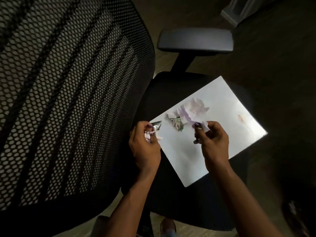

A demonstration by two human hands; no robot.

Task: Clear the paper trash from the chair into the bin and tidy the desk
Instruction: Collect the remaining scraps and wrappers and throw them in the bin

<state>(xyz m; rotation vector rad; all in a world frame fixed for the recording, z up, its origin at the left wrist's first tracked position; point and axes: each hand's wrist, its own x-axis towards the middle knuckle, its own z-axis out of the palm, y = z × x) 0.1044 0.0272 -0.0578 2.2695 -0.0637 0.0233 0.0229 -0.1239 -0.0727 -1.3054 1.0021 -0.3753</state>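
- I am looking down on a black office chair (179, 86); its mesh backrest (68, 100) fills the left of my view, and one grey armrest (195, 40) stands beyond the seat.
- A white sheet of paper (222, 134) lies flat on the seat, tilted diagonally, with a small reddish mark near its right edge.
- On the sheet's upper part I see a crumpled wad of white paper (189, 110) with a faint purple tint, and touching it at its lower left a crumpled silvery foil wrapper (177, 125).
- My left hand (145, 147) is over the sheet's left corner, its fingers closed around small scraps: a silvery foil piece (156, 128) sticks out at the top and white paper shows inside the grip.
- My right hand (213, 142) is over the sheet, its fingers pinched on a scrap of white paper (206, 128) just below the crumpled wad; something dark and shiny also shows in that grip, but I cannot tell what it is.
- Around the chair I see a dim wooden floor (171, 7).
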